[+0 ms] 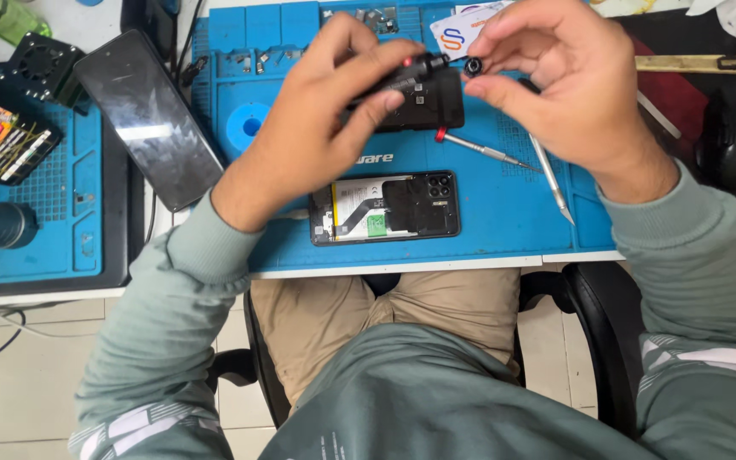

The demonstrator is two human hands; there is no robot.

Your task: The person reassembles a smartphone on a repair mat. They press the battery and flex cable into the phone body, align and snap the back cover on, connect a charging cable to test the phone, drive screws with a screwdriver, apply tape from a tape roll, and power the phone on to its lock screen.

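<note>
While the left hand clamps a black pen-shaped tool, its long axis runs up-right, tip toward the right hand. Right fingertips pinch a small black round cap, just beside the tool's tip, nearly touching. Both sit above the opened phone on the blue mat; a red-collared screwdriver lies between.
</note>
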